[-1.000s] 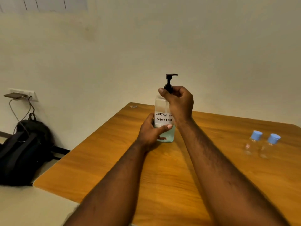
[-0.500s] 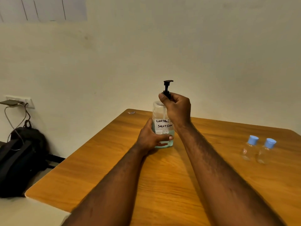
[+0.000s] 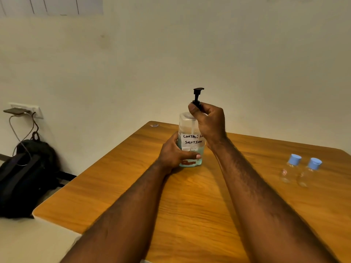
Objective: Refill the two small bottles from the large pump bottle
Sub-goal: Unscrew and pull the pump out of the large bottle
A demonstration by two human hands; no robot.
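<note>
Large bottle: a clear, square-shouldered plastic pump bottle (image 3: 190, 137) stands upright on the orange-brown wooden table (image 3: 190, 205), toward its far edge, partly filled with pale blue liquid.
Label: a white handwritten label (image 3: 192, 139) faces the camera; only "SOLUTION" reads in full, the upper line being partly covered.
Pump: a black pump head (image 3: 198, 92) rises above the neck, nozzle pointing right.
Left hand: the left hand (image 3: 173, 153) wraps the lower left side of the bottle, thumb laid across the front near the base, fingers closed around the body.
Right hand: the right hand (image 3: 209, 122) pinches the black collar beneath the pump head between thumb and fingertips; the remaining fingers curl inward.
Small bottles: 2 small clear plastic bottles with light blue caps, the nearer-left one (image 3: 289, 168) and the right one (image 3: 309, 172), stand just beside each other at the table's right side, well apart from the large bottle. Caps are on.
Floor, left: a black backpack (image 3: 24, 177) leans at the cream wall beneath a white wall socket (image 3: 28, 110) with cables hanging.
</note>
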